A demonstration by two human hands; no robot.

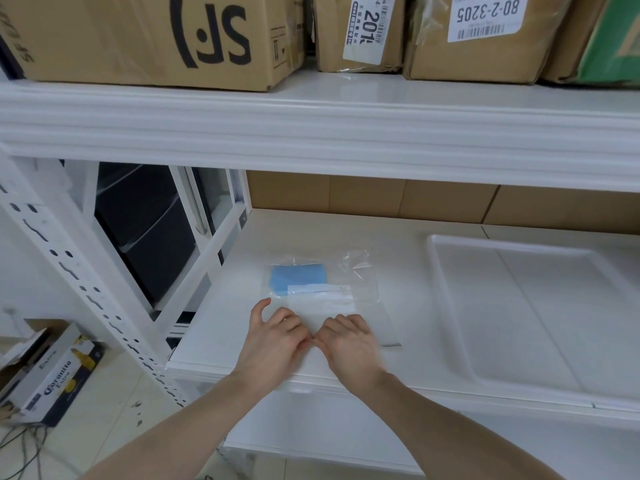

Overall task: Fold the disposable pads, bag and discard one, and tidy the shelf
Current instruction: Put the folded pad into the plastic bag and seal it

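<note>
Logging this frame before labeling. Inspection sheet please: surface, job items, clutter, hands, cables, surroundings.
Surface: white shelf board, lit, no spills seen.
Job's things: blue folded pad lies inside a clear plastic bag; the bag lies flat on the board.
Clutter: empty white tray at the right of the board.
Hands: left hand and right hand pinch the bag's near edge, fingertips meeting.
Cables: loose wires on the floor, bottom left.
Surroundings: cardboard boxes on the shelf above; beer carton on the floor.
</note>
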